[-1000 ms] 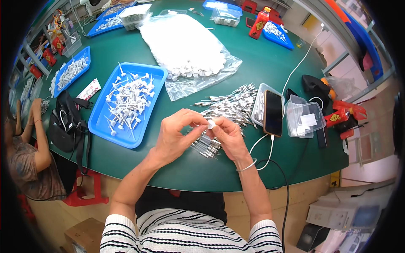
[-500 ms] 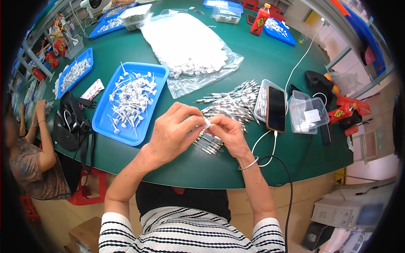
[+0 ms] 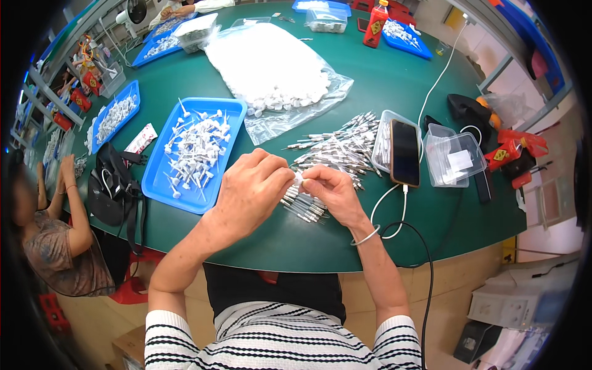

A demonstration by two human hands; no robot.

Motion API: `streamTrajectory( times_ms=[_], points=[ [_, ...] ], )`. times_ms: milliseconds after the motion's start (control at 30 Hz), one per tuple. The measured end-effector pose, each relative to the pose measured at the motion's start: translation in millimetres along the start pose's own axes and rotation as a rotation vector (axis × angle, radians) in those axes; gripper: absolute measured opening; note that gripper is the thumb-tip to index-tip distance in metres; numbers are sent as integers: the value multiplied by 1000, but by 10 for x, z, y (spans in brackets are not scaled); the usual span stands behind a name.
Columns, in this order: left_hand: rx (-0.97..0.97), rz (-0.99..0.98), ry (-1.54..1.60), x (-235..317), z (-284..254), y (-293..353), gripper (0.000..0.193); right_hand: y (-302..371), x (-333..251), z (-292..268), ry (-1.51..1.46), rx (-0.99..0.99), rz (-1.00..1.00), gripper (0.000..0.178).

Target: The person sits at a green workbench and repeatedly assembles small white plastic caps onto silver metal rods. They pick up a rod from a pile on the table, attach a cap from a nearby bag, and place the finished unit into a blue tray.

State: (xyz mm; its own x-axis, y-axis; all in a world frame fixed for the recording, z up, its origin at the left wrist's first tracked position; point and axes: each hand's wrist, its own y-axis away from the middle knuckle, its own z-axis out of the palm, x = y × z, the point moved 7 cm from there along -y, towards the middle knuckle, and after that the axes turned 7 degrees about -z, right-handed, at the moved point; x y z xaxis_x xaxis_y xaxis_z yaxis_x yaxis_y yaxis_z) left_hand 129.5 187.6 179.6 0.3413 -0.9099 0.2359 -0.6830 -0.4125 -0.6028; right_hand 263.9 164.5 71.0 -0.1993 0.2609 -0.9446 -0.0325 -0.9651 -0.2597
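Both hands meet above the table's near middle, fingers pinched around a small white plastic cap (image 3: 298,177). My left hand (image 3: 254,187) is closed on its left side, back of the hand up. My right hand (image 3: 333,192) pinches it from the right with thumb and fingertips. Fingers hide much of the cap, and I cannot tell whether a rod is in it. Just beyond and beneath the hands lies a pile of thin metal-and-white rods (image 3: 336,151). On the left, a blue tray (image 3: 150,179) holds many white caps with thin stems.
Beyond the hands lies a clear bag (image 3: 271,58) of white caps. To the right are a phone (image 3: 404,153) with a white cable, resting on a plastic box of rods, and an open clear box (image 3: 453,161). A black bag (image 3: 110,188) and a seated co-worker (image 3: 68,240) are at left.
The view has shifted slightly, so the tray and bag appear a little further right. Both hands stay together on the white cap, their fingers slightly repositioned.
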Motion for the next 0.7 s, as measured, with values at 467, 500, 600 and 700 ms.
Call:
streamTrajectory(
  times_ms=[467,500,600,700],
  points=[
    [-157,-58,-81,-8,35,-21,16,9,-90,34,75,-23,-14,11],
    [-161,-70,-72,-7,35,-24,16,12,-87,39,72,-17,-19,10],
    [-141,-51,-104,27,22,-28,14,18,-80,20,174,-7,-57,10],
    [-136,-42,-133,45,28,-24,9,18,-90,14,283,3,-115,10]
  ],
)
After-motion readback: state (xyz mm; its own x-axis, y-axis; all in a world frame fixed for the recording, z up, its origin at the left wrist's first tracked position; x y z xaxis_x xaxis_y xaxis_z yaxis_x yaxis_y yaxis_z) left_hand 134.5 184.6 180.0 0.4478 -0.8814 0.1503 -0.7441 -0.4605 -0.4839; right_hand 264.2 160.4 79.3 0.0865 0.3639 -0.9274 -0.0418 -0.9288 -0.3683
